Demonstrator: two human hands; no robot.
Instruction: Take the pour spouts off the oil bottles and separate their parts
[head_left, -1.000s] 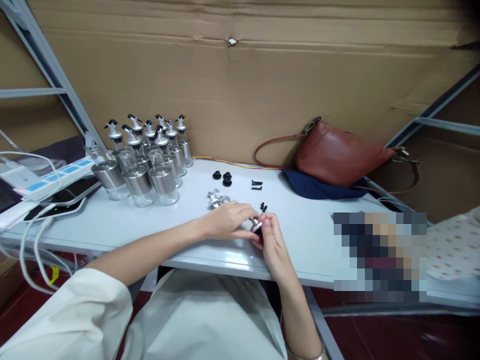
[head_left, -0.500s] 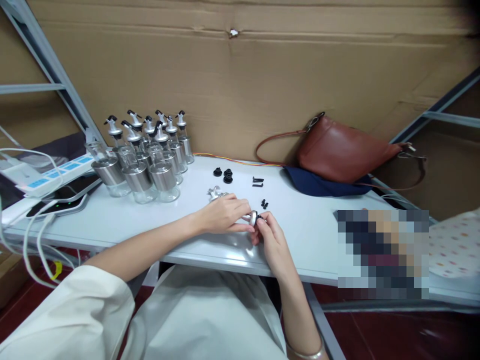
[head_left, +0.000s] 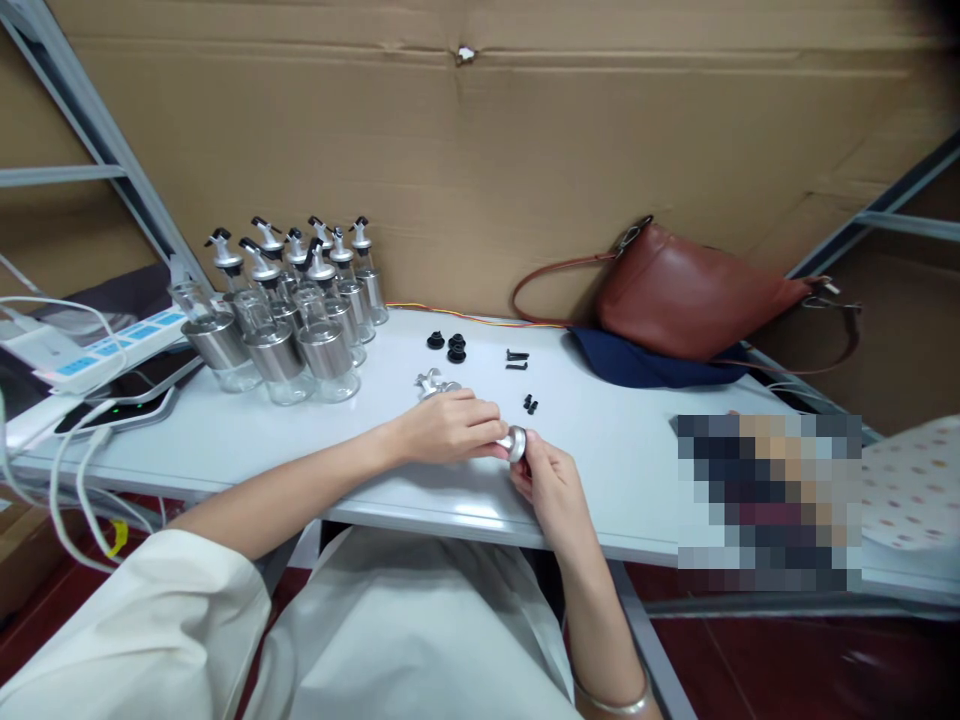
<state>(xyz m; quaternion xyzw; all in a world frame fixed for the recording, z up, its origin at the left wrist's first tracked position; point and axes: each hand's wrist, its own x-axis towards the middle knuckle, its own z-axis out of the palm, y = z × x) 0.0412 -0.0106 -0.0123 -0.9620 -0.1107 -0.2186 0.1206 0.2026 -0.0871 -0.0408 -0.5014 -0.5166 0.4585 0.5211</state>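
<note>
Between my hands, just over the front part of the table, is a silver pourer head (head_left: pixel 515 443) with a round base. My left hand (head_left: pixel 454 428) comes in from the left and is closed on its narrow spout end. With thumb and fingers pinched, my right hand (head_left: pixel 553 485) grips the base end; whatever dark part sits there is mostly hidden. More silver pourer pieces (head_left: pixel 430 383) lie just behind my left hand. Farther back are several black rubber stoppers (head_left: pixel 456 350), black flip levers (head_left: pixel 517 361) and small black plugs (head_left: pixel 530 404).
Several glass oil bottles with steel bands (head_left: pixel 326 348) crowd the left, many topped with pourers. Beside them are a power strip (head_left: pixel 112 350) and white cables. A brown leather bag (head_left: pixel 682 295) rests on a navy cloth (head_left: pixel 626 362) at the back right. Cardboard (head_left: pixel 450 180) walls the rear.
The pourer head has turned so its silver base shows more, and has shifted slightly right. My right hand has moved a little right and down with it.
</note>
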